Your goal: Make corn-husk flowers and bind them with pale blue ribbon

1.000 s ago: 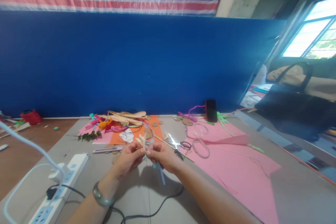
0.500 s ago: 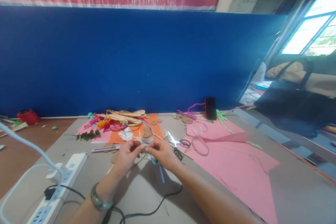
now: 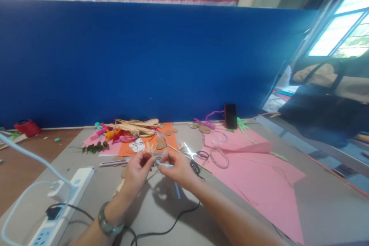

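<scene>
My left hand, with a green bangle on its wrist, pinches the base of a small straw-coloured raffia piece with spiky ends. Close beside it, my right hand has thumb and forefinger closed on a pale, shiny strip. The strip passes between the two hands; its exact path is hidden by the fingers. Thin stems hang below the hands, and a short white strip shows under the right palm. Open scissors with black handles lie just right of my right hand.
Pink paper sheets cover the right side. Behind the hands lie orange paper, wooden discs, a raffia bundle and a leafy sprig. A power strip with cables stands left; a phone leans against the blue partition.
The right hand has turned slightly, and more of the pale strip shows between its thumb and forefinger. Both hands stay close together. The view has shifted slightly.
</scene>
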Demonstrator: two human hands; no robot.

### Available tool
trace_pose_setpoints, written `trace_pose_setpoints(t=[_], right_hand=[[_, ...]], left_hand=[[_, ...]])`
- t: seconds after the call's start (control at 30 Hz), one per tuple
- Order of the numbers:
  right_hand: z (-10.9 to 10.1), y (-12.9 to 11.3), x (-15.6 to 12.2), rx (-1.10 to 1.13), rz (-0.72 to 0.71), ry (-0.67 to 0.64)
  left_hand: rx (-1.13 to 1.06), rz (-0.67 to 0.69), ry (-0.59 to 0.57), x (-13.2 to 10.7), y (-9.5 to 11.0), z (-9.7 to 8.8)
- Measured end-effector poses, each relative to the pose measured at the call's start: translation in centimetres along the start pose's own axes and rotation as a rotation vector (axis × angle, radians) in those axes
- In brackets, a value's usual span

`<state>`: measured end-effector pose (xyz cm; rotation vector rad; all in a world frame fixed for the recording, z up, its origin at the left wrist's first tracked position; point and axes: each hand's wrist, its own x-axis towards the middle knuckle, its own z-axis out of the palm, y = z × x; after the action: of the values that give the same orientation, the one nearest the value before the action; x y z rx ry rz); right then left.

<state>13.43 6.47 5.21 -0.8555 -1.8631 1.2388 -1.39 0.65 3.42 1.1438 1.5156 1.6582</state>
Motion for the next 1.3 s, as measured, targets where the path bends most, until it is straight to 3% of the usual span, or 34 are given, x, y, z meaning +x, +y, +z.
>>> trace_pose_setpoints(t=[0.23, 0.43, 0.6, 0.73, 1.0, 1.2, 1.3], right_hand=[[0.5, 0.9, -0.2, -0.154, -0.082, 0.03], [1.0, 0.2, -0.9, -0.272, -0.13, 0.13], [1.1, -0.5, -1.8, -0.405, -0.302, 0.101], [1.2, -0.5, -2.0, -0.454, -0.339, 0.076], [1.1, -0.9, -1.2, -0.152, -0.124, 0.095], [0.2, -1.4, -0.3, 0.399, 0.192, -0.037], [0.0, -0.8, 0.0, 0.607, 0.325, -0.148]], left_hand=[[0.01, 0.058, 0.059, -0.5, -0.7, 0.2], [0.008, 0.052, 0.065, -1.1, -0.5, 0.4], [-0.064, 0.025, 0.056, -1.4, 0.4, 0.8], [-0.091, 0.009, 0.05, -1.6, 0.9, 0.9], [-0.322, -0.076, 0.004, -1.3, 0.8, 0.9], [-0.45, -0.226, -0.236, -1.2, 0.6, 0.5], [-0.484, -0.231, -0.234, -1.1, 0.3, 0.4]])
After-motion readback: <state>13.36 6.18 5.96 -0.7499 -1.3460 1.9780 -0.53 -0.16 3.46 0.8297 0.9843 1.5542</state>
